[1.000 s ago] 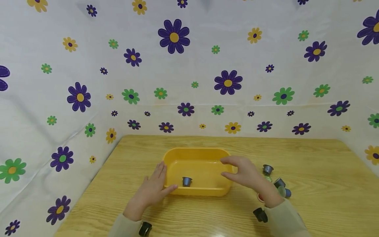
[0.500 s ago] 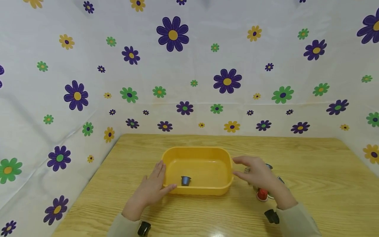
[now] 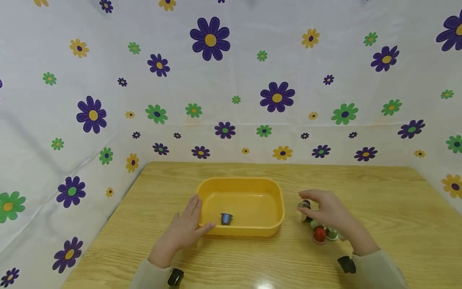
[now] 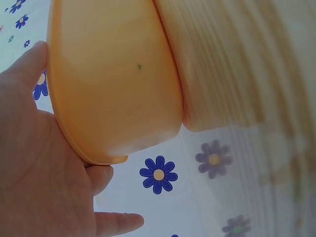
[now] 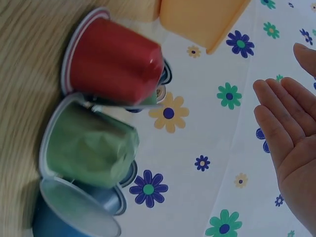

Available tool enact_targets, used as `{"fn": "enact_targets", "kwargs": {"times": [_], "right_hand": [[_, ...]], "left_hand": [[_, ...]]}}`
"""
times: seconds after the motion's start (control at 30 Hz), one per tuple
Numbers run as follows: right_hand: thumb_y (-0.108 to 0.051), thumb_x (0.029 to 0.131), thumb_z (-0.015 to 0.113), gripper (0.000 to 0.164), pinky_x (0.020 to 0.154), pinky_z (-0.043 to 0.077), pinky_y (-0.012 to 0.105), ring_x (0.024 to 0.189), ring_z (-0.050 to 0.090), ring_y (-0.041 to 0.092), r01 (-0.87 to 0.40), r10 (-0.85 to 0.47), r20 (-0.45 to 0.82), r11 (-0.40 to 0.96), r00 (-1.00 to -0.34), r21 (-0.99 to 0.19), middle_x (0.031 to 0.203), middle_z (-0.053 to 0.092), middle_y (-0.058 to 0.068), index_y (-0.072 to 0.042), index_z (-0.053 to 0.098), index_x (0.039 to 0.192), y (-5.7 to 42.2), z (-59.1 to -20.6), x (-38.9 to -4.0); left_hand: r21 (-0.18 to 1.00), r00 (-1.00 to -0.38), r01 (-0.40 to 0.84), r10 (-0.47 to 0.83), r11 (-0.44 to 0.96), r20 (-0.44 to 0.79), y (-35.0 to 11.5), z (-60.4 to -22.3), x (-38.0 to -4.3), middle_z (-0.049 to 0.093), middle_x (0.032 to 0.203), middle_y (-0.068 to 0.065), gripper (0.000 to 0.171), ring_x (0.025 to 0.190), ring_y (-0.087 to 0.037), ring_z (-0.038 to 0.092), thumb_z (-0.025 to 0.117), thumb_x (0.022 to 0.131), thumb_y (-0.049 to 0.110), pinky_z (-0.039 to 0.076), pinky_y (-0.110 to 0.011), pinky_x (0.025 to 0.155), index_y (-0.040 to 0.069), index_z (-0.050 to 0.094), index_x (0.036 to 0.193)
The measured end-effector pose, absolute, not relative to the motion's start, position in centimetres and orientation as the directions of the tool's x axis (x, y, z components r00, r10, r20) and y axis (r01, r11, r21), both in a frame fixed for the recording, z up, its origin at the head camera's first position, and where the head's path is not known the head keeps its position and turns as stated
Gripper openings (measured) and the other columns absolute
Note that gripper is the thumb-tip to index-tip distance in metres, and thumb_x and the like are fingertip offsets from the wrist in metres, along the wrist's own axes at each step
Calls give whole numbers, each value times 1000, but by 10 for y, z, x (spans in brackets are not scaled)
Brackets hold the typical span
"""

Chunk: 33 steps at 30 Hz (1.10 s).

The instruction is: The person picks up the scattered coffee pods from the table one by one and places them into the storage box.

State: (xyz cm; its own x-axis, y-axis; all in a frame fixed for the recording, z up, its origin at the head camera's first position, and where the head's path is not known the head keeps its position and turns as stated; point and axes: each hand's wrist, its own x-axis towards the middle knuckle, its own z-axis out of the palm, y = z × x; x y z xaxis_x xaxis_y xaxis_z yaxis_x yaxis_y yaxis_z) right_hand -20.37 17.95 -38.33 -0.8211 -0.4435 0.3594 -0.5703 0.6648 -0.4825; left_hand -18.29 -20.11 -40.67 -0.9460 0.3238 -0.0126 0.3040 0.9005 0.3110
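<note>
A yellow plastic tub (image 3: 238, 231) sits on the table with one blue coffee capsule (image 3: 226, 218) lying near its front wall. My left hand (image 3: 182, 235) rests against the tub's left end, its fingers along the side and its thumb on the front rim. To the right of the tub, my right hand (image 3: 333, 210) hovers over a cluster of capsules, thumb and index finger apart. A red capsule (image 5: 114, 60), a green capsule (image 5: 91, 145) and a blue capsule (image 5: 64, 212) show large in the right wrist view. One dark-topped capsule (image 3: 304, 204) appears between thumb and index finger in the head view.
The wooden table (image 3: 231, 261) reaches back to a white flower-print cloth (image 3: 231, 80), which also hangs along the left and right. A small black device (image 3: 176, 277) sits at the left cuff, and another black device (image 3: 346, 264) at the right cuff.
My right hand has moved right, from above the tub to over the capsule cluster. The left hand stays at the tub, and the capsule inside remains in place.
</note>
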Motion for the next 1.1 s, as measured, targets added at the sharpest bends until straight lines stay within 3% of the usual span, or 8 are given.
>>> {"fn": "enact_targets", "kwargs": {"times": [0.67, 1.1], "right_hand": [[-8, 75, 69, 32, 73, 48, 42, 87, 60, 29, -574, -418, 406, 694, -813, -435, 99, 63, 17, 6, 61, 103, 211, -386, -195], [-7, 76, 68, 32, 73, 47, 44, 90, 58, 35, -542, -401, 375, 710, -836, -449, 101, 62, 19, 6, 60, 104, 229, -388, -189]], "left_hand": [[314, -947, 301, 322, 900, -14, -200, -407, -183, 4, 145, -18, 88, 132, -30, 7, 38, 85, 60, 18, -63, 92, -6, 14, 139], [313, -945, 307, 327, 899, -13, -199, -407, -183, 5, 145, -19, 88, 132, -31, 7, 39, 85, 58, 19, -64, 91, -7, 13, 138]]}}
